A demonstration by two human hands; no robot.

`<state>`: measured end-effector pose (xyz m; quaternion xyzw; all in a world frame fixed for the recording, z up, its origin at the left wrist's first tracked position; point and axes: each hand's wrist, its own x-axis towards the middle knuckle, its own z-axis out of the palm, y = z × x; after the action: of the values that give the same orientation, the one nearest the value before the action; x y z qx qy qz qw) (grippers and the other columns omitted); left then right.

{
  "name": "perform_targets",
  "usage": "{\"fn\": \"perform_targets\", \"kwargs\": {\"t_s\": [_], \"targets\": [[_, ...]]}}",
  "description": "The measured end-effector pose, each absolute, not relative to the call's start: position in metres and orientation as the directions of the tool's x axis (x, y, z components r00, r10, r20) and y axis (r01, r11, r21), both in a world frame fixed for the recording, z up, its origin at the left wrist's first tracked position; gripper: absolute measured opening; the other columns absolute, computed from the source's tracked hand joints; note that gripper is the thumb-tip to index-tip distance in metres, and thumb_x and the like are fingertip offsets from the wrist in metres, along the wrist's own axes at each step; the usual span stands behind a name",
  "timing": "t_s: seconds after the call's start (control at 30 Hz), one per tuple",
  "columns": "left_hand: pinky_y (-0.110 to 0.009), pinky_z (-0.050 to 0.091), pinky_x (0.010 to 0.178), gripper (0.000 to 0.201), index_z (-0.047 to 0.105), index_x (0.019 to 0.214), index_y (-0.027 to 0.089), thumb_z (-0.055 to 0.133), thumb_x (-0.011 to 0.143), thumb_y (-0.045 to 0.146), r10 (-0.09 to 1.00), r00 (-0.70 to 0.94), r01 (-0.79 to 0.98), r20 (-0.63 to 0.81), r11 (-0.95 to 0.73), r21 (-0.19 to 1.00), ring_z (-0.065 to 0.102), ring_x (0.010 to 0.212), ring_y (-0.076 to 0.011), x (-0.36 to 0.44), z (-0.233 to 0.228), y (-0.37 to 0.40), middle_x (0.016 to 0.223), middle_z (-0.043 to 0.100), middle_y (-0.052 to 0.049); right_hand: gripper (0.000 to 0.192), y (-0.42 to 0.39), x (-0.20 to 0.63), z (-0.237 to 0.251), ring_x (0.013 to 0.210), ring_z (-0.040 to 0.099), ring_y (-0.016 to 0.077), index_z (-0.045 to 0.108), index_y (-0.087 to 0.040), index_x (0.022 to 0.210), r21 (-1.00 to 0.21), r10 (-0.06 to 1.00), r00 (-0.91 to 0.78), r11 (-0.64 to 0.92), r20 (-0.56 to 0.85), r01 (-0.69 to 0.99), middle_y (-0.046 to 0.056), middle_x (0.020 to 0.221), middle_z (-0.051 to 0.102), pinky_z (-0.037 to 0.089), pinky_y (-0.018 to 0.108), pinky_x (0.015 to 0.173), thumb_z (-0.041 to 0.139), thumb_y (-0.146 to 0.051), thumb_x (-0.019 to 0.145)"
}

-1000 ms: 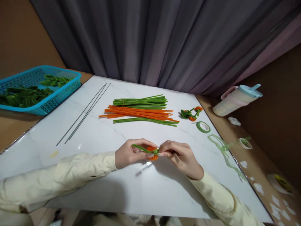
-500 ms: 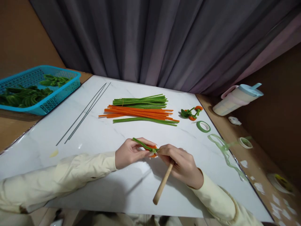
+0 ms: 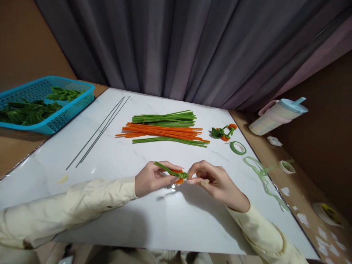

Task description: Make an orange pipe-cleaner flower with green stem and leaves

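My left hand [image 3: 151,178] pinches a small orange and green pipe-cleaner piece [image 3: 176,173] just above the white marble tabletop [image 3: 118,161]. Its green stem slants up and left over my fingers. My right hand [image 3: 213,179] meets it from the right, fingertips on the green end of the piece. A pale wooden stick [image 3: 205,181] is gripped in that hand; only its round end shows between the fingers. Both sleeves are cream.
Behind the hands lie bundles of green and orange pipe cleaners [image 3: 165,128], thin wires [image 3: 99,132], a finished orange-green piece [image 3: 224,132] and a green tape roll [image 3: 238,147]. A blue basket [image 3: 68,110] of green pieces stands far left. A lidded jug [image 3: 277,115] stands right.
The wooden stick, which stuck out toward me from my right hand half a second ago, has swung up so only its end shows. My left hand has barely moved.
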<state>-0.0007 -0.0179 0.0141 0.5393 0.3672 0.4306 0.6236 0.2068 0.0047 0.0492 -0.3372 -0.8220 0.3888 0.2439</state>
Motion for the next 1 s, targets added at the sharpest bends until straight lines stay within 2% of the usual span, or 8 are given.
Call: {"fn": "perform_targets", "kwargs": {"t_s": [0.13,0.23,0.33,0.43,0.67,0.77,0.9,1.0], "targets": [[-0.027,0.054,0.067,0.03,0.066,0.096,0.009,0.067,0.073,0.028,0.926,0.378,-0.154,0.017,0.045,0.987,0.064,0.078,-0.0187,-0.001,0.013,-0.019,0.092,0.068,-0.012,0.008,0.009,0.206,0.053,0.055,0.051,0.0101,0.057,-0.017,0.078,-0.822,0.74,-0.668,0.425,0.076,0.378,0.001,0.066,0.062,0.038,0.02,0.053,0.05,-0.017,0.082],[-0.026,0.054,0.064,0.03,0.065,0.1,0.008,0.064,0.074,0.024,0.916,0.4,-0.096,0.025,0.015,0.995,0.065,0.074,-0.0176,-0.002,0.011,-0.02,0.091,0.069,-0.012,0.016,0.007,0.2,0.055,0.056,0.051,0.0102,0.055,-0.016,0.074,-0.889,0.736,-0.674,0.27,-0.058,0.371,0.0,0.061,0.06,0.039,0.021,0.055,0.047,-0.024,0.086],[-0.024,0.055,0.064,0.027,0.065,0.099,0.009,0.063,0.074,0.02,0.912,0.396,-0.029,0.109,-0.106,0.994,0.065,0.073,-0.0165,-0.002,0.012,-0.022,0.089,0.069,-0.011,0.021,0.005,0.197,0.056,0.052,0.047,0.0088,0.054,-0.016,0.074,-0.895,0.725,-0.669,0.175,-0.165,0.41,-0.002,0.057,0.056,0.036,0.02,0.053,0.046,-0.029,0.087],[-0.023,0.056,0.066,0.027,0.066,0.099,0.009,0.062,0.074,0.018,0.916,0.357,0.001,0.185,-0.198,0.98,0.066,0.078,-0.0172,-0.001,0.012,-0.024,0.089,0.068,-0.011,0.024,0.0,0.194,0.054,0.052,0.044,0.0086,0.05,-0.016,0.071,-0.887,0.761,-0.633,0.188,-0.141,0.423,-0.002,0.057,0.052,0.035,0.021,0.053,0.044,-0.031,0.088],[-0.022,0.056,0.072,0.025,0.065,0.1,0.01,0.06,0.077,0.018,0.939,0.305,0.001,0.159,-0.168,0.986,0.066,0.083,-0.0164,0.0,0.009,-0.024,0.097,0.068,-0.009,0.03,-0.014,0.183,0.038,0.047,0.036,0.0073,0.046,-0.017,0.068,-0.905,0.889,-0.456,0.164,-0.037,0.393,-0.005,0.053,0.044,0.03,0.021,0.048,0.042,-0.038,0.089],[-0.022,0.056,0.07,0.025,0.065,0.099,0.01,0.06,0.076,0.018,0.945,0.295,-0.029,0.142,-0.139,0.99,0.067,0.081,-0.0168,0.002,0.01,-0.024,0.094,0.068,-0.009,0.03,-0.015,0.182,0.037,0.047,0.037,0.0073,0.047,-0.016,0.069,-0.923,0.896,-0.441,0.127,-0.051,0.364,-0.004,0.053,0.045,0.031,0.021,0.047,0.044,-0.039,0.088],[-0.022,0.057,0.063,0.024,0.066,0.096,0.009,0.061,0.075,0.018,0.961,0.27,-0.067,0.063,-0.046,0.997,0.067,0.077,-0.0177,0.002,0.011,-0.022,0.092,0.069,-0.01,0.026,-0.008,0.182,0.041,0.047,0.038,0.007,0.05,-0.016,0.075,-0.962,0.879,-0.458,-0.005,-0.135,0.273,-0.005,0.052,0.047,0.031,0.019,0.046,0.051,-0.04,0.085],[-0.025,0.056,0.07,0.025,0.066,0.097,0.01,0.062,0.074,0.019,0.966,0.259,-0.093,0.01,0.015,0.996,0.067,0.081,-0.0187,0.001,0.01,-0.02,0.095,0.07,-0.01,0.028,0.001,0.185,0.044,0.041,0.035,0.0055,0.05,-0.016,0.074,-0.984,0.928,-0.351,-0.069,-0.123,0.161,-0.005,0.051,0.048,0.029,0.019,0.042,0.054,-0.042,0.082]]}}
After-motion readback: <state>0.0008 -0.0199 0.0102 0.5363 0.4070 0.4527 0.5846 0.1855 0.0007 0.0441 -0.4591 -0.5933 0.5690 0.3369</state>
